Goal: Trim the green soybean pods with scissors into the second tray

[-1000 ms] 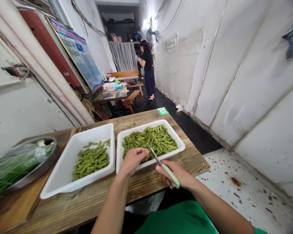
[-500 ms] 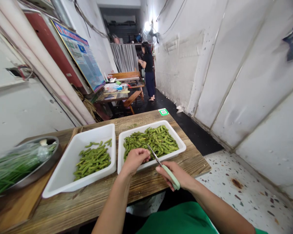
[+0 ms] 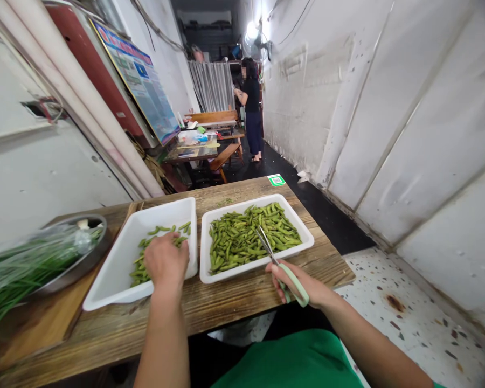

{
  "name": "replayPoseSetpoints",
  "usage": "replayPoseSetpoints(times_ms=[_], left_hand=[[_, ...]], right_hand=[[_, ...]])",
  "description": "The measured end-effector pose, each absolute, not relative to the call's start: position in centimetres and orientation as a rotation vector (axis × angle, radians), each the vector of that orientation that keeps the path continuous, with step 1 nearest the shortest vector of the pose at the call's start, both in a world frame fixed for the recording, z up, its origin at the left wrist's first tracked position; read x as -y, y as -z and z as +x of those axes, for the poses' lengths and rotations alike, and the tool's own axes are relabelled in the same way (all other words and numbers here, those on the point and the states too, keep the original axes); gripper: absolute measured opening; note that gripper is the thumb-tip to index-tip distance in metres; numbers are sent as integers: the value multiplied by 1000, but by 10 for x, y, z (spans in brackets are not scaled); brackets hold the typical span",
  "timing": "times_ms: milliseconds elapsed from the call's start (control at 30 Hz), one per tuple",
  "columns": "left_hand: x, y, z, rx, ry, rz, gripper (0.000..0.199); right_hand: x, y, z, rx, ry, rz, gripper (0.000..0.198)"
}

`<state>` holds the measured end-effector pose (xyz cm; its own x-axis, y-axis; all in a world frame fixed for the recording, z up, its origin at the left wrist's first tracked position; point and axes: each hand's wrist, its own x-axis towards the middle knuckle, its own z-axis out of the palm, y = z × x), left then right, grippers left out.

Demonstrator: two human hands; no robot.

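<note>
Left of the left fingers (image 3: 161, 244), past the wall of the left tray (image 3: 110, 293), sits a metal bowl (image 3: 70, 279) heaped with green stalks (image 3: 36, 272), partly under clear plastic. To their right, the right tray (image 3: 205, 258) holds the larger heap of green pods (image 3: 254, 237); the trays' facing walls stand between the two hands. A few loose pods lie just beyond the left fingers, and the worktop (image 3: 214, 302) runs under everything. Ahead of the right fingers (image 3: 271, 269), at its far edge, is a green-framed card (image 3: 276, 181); well beyond stands another person (image 3: 252, 108). The left fingers curl downward, back of the hand upward, over the left tray's pods, hiding some; whether they grip one I cannot tell. The right fingers wrap the green handles of the scissors (image 3: 294, 277), whose slightly parted blades reach over the right tray's pods.
</note>
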<state>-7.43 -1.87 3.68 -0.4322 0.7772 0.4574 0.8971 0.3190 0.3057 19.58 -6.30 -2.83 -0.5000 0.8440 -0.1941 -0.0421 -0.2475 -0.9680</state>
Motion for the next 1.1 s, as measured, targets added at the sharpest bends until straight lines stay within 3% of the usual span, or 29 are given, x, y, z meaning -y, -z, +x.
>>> replayPoseSetpoints(times_ms=[100,300,633,733,933,1100], left_hand=[[20,-31,-70,2223,754,-1573,35],[5,-4,-3,1675,575,-2794,23],[-17,2,0,1710,371,-2928,13],[-16,2,-2,1797,540,-2971,9],[-8,8,-6,2123,1235,-2925,30],[-4,9,-2,2379,1594,-2739,34]], right_hand=[[63,30,195,1315,-1825,-1015,43],[62,35,193,1341,-1808,-1024,43],[63,36,199,1370,-1774,-986,40],[63,37,200,1351,-1772,-982,39],[61,39,200,1346,-1724,-1037,40],[62,34,198,1397,-1699,-1071,42]])
